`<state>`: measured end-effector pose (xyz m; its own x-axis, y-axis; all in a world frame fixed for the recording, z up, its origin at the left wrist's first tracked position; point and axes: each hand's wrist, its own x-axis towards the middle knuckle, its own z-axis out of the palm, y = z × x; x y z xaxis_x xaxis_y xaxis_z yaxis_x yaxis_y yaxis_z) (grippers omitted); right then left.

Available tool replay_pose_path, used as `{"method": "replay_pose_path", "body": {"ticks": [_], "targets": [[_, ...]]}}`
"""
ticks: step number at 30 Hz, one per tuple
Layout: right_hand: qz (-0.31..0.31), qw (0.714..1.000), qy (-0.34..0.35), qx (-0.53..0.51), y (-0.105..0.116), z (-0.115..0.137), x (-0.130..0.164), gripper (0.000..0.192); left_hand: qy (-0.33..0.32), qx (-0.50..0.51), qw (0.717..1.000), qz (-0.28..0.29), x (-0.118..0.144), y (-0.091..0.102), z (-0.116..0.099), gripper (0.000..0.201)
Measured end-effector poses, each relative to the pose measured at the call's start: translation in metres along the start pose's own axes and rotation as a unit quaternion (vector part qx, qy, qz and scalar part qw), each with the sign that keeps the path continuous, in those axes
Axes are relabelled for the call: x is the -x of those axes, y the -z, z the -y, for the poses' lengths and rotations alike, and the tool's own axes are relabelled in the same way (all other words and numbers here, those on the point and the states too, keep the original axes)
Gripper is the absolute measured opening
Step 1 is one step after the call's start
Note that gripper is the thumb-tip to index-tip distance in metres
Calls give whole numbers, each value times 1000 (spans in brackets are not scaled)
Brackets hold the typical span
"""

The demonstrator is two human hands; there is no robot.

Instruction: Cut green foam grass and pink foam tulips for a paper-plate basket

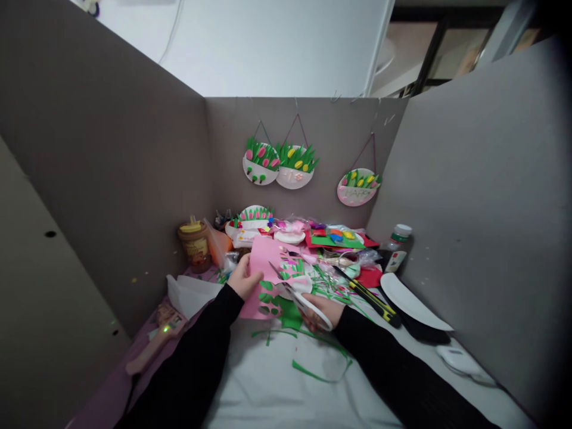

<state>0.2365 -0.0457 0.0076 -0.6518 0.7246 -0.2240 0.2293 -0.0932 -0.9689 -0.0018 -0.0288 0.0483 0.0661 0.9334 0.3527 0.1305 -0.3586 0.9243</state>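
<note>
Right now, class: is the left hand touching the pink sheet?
Touching. The head view shows the left hand gripping the pink sheet at its left edge.

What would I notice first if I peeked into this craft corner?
Probably the three round flower decorations hanging on the back wall, bright with green leaves and pink and yellow tulips. Below them, in the middle, the left hand holds a pink sheet of paper while the right hand works white-handled scissors at it. Green paper scraps lie on the white table in front.
</note>
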Motion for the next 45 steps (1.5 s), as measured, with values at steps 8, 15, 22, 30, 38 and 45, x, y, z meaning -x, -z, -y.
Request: {"method": "replay_pose_path", "body": {"ticks": [8,15,22,30,38,45], "targets": [[10,1000,-8,19,6,-5,1,35,16,15,999,31,1,3,-6,49],[26,999,0,34,7,-2,5,39,33,27,997,59,2,7,-14,52],[42,998,1,38,7,5,9,41,27,19,996,88,2,10,-12,52],[41,998,-6,37,6,7,12,37,50,24,994,92,4,10,-18,51],[40,999,-1,33,7,7,15,35,58,35,992,103,4,11,-19,52],[53,998,-11,36,9,6,16,33,67,49,989,124,4,12,-20,55]]}}
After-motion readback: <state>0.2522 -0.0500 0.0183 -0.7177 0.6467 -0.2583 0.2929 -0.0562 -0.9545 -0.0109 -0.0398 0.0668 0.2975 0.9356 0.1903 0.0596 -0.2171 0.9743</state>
